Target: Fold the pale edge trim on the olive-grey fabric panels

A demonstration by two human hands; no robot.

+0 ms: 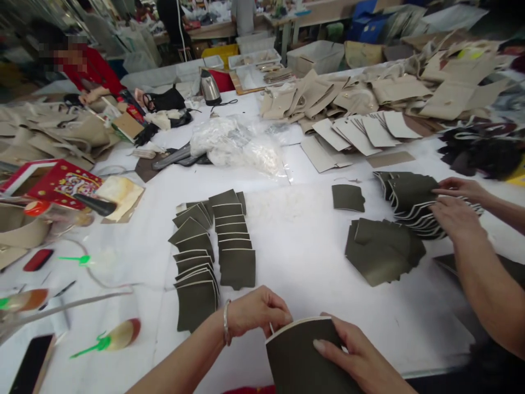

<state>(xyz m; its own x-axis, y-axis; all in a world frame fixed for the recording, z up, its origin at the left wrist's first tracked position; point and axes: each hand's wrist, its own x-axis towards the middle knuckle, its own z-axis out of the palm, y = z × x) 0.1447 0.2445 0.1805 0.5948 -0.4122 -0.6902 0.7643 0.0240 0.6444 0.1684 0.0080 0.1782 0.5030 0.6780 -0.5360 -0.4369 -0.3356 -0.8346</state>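
Observation:
My right hand [355, 350] grips a dark olive leather-like panel [305, 353] by its right side, thumb on the front face. The panel has a pale, curved upper edge and runs out of the bottom of the view. At its upper left corner my left hand [258, 313], with a bracelet on the wrist, has its fingers pinched together. A small pale sliver shows under those fingers; what it is I cannot make out. Beyond my left hand, similar panels lie overlapped in two columns, a left column [196, 306] and a right column [238, 268].
A co-worker's hands [457, 210] handle a fanned stack of olive panels [414, 191] at right, behind a loose pile [383, 249]. Green-tipped glue bottles [123, 335] and a phone [30, 364] lie at left. Plastic bags [241, 145] and beige pieces [311, 98] lie farther back.

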